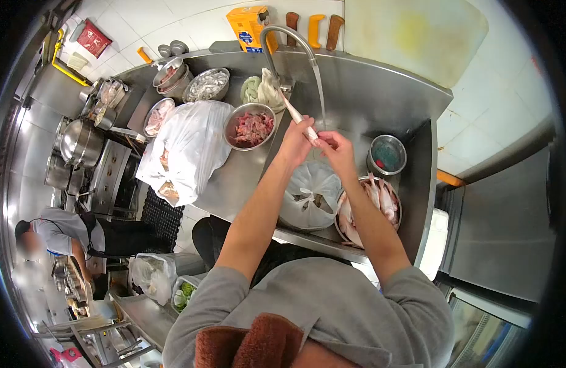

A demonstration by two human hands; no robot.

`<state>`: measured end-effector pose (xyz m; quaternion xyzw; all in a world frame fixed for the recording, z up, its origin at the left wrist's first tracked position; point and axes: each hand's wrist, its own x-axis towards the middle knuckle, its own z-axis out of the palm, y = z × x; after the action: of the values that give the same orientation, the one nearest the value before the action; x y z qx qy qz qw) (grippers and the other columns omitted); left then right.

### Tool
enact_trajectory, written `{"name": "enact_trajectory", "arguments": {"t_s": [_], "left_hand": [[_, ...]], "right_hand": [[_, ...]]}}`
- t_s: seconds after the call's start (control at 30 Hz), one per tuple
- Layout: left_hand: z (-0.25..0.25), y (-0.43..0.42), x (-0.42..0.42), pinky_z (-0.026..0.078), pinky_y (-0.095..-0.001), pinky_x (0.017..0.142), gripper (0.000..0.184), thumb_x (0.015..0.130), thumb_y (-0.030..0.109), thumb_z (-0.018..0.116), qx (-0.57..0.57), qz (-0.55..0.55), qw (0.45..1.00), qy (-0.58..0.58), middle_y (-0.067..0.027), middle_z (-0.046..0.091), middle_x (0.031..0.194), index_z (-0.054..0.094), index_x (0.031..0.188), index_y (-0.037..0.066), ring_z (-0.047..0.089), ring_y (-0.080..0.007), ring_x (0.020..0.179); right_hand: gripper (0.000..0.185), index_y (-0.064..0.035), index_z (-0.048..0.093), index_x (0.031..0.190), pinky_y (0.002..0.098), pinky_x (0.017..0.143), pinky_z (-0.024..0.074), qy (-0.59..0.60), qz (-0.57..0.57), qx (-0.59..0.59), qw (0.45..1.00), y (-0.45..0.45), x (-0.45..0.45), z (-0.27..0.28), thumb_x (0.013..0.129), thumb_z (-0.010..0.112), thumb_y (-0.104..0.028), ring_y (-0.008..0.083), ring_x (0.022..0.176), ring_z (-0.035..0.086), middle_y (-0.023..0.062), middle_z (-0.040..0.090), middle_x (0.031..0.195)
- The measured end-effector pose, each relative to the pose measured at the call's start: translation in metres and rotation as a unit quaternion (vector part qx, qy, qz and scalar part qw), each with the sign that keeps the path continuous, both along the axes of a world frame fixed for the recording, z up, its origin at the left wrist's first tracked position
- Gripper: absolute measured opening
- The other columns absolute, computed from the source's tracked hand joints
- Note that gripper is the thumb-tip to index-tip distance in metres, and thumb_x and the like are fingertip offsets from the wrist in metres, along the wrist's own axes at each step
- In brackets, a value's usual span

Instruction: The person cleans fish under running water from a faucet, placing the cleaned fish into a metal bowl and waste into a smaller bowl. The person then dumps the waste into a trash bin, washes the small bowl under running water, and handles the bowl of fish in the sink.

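A slim, pale pinkish fish (300, 118) is in my left hand (294, 145), its far end slanting up and left over the sink. My right hand (337, 150) has its fingers closed at the fish's near end, beside the running water; the fingertips' exact hold is partly hidden. Water falls from the curved faucet (289, 29) just behind my hands. Below my right forearm, a metal bowl of several whole fish (384, 202) stands in the sink. A tied clear plastic bag (308, 199) lies under my wrists, its contents hard to make out.
Left of the sink are a bowl of red fish scraps (252, 127), a large white plastic bag (194, 144), a cloth (261, 90) and more filled bowls. A metal pot (387, 154) stands at the sink's right. Another person (68, 233) works at the far left.
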<state>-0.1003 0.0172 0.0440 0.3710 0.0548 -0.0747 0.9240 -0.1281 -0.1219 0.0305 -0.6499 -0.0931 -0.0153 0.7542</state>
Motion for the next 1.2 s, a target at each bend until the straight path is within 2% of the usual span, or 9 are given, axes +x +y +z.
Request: {"name": "enact_trajectory", "arguments": {"t_s": [0.23,0.3,0.33,0.4,0.5,0.7,0.83,0.97,1.2], "left_hand": [[0.006,0.006,0.000,0.046,-0.0404,0.077,0.032,0.072,0.005,0.049,-0.107,-0.046,0.993,-0.001,-0.0085,0.051,0.082,0.044,0.103,0.004,0.053,-0.0245,0.079],[0.004,0.006,0.002,0.046,-0.0413,0.078,0.028,0.072,0.006,0.048,-0.117,-0.035,0.992,0.009,-0.0093,0.052,0.083,0.046,0.099,0.004,0.054,-0.0260,0.080],[0.003,0.005,0.000,0.046,-0.0413,0.080,0.025,0.072,0.006,0.048,-0.126,-0.035,0.991,0.001,-0.0096,0.053,0.083,0.047,0.097,0.005,0.054,-0.0265,0.080],[0.006,0.000,-0.002,0.046,-0.0414,0.081,0.022,0.072,0.006,0.048,-0.134,-0.040,0.990,-0.009,-0.0098,0.054,0.083,0.048,0.094,0.005,0.054,-0.0270,0.081],[0.007,-0.004,-0.002,0.045,-0.0427,0.087,0.020,0.071,0.005,0.047,-0.102,-0.013,0.995,-0.011,-0.0102,0.055,0.082,0.049,0.091,0.006,0.055,-0.0279,0.084],[0.004,-0.004,0.002,0.043,-0.0436,0.095,0.019,0.072,0.001,0.047,-0.123,0.005,0.991,-0.054,-0.0107,0.056,0.087,0.048,0.091,0.005,0.056,-0.0290,0.093],[0.026,-0.003,0.000,0.046,-0.0419,0.089,0.034,0.073,-0.003,0.052,-0.004,-0.038,0.999,-0.035,-0.0100,0.056,0.094,0.044,0.105,0.005,0.055,-0.0283,0.099],[0.029,-0.002,0.002,0.047,-0.0410,0.083,0.049,0.074,-0.004,0.055,0.034,-0.105,0.992,-0.064,-0.0110,0.053,0.101,0.036,0.118,0.005,0.052,-0.0285,0.105],[0.033,-0.003,0.004,0.046,-0.0381,0.082,0.044,0.073,-0.007,0.051,0.061,-0.167,0.981,-0.081,-0.0140,0.049,0.108,0.040,0.114,0.003,0.052,-0.0267,0.103]], "right_hand": [[0.019,-0.0011,0.063,0.101,0.0247,0.062,0.0500,-0.057,0.054,0.051,0.996,-0.004,0.005,0.009,0.082,0.064,-0.005,0.0097,0.071,0.061,0.0063,0.066,0.080],[0.022,-0.0026,0.061,0.103,0.0292,0.062,0.0504,-0.167,-0.040,-0.096,0.980,0.000,0.002,0.015,0.081,0.062,-0.001,0.0176,0.070,0.063,0.0116,0.064,0.080],[0.022,-0.0026,0.061,0.103,0.0292,0.062,0.0504,-0.166,-0.043,-0.096,0.980,0.000,0.002,0.013,0.081,0.062,-0.001,0.0176,0.070,0.063,0.0116,0.064,0.080],[0.022,-0.0031,0.062,0.099,0.0339,0.060,0.0498,-0.326,-0.130,-0.229,0.908,-0.001,0.005,0.012,0.079,0.059,0.003,0.0277,0.068,0.063,0.0167,0.062,0.081],[0.021,-0.0028,0.065,0.097,0.0362,0.059,0.0488,-0.268,-0.130,-0.190,0.936,-0.001,0.002,0.013,0.077,0.060,0.003,0.0332,0.068,0.061,0.0182,0.062,0.081],[0.021,-0.0017,0.066,0.098,0.0344,0.058,0.0490,-0.228,-0.078,-0.146,0.959,0.000,0.004,0.019,0.078,0.061,0.003,0.0303,0.066,0.062,0.0180,0.062,0.081],[0.019,0.0005,0.066,0.099,0.0316,0.058,0.0507,-0.231,0.020,-0.191,0.954,-0.022,0.022,0.017,0.081,0.059,0.003,0.0249,0.066,0.064,0.0154,0.063,0.081],[0.017,0.0018,0.066,0.099,0.0292,0.059,0.0524,-0.182,0.101,-0.119,0.971,-0.032,0.028,0.022,0.084,0.058,0.001,0.0186,0.068,0.064,0.0107,0.063,0.079],[0.014,0.0017,0.067,0.096,0.0269,0.057,0.0506,-0.144,0.144,-0.122,0.972,-0.046,0.030,0.032,0.084,0.062,-0.003,0.0139,0.064,0.062,0.0101,0.065,0.078]]}}
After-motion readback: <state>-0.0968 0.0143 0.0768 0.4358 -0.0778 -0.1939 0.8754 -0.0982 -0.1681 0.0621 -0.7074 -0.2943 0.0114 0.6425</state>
